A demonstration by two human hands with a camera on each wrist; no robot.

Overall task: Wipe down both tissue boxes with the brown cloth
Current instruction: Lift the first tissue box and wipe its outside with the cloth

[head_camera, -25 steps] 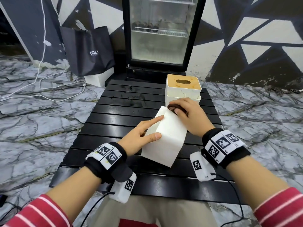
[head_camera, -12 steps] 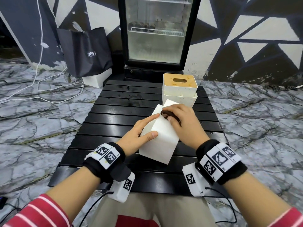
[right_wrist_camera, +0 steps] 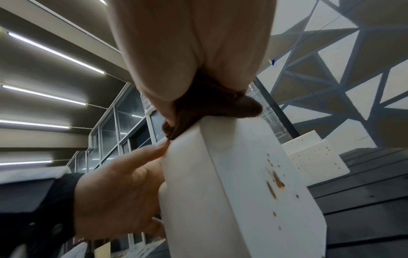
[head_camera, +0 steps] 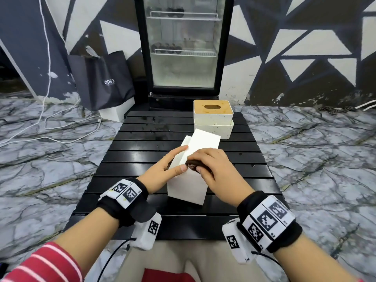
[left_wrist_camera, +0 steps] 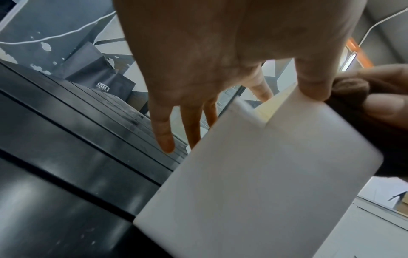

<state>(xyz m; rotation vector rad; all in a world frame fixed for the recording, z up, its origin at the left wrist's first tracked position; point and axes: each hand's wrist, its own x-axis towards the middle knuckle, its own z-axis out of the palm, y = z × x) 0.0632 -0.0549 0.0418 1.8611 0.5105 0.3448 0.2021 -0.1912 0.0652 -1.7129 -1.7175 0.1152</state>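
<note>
A plain white tissue box stands tilted on the black slatted table. My left hand steadies it: straight fingers lie along its left side and the thumb presses its near face. My right hand grips a bunched brown cloth and presses it on the box's upper edge. In the right wrist view the cloth sits on the box, whose right face carries brown stains. A second tissue box with a wooden lid stands at the table's back.
A speckled white tray sits just in front of the lidded box. Beyond the table stand a glass-door fridge and a dark bag. White cables lie on the marble floor at the left.
My right hand has slid the cloth along the box's top toward me, uncovering the far end. The left hand has stayed on the box's left side.
</note>
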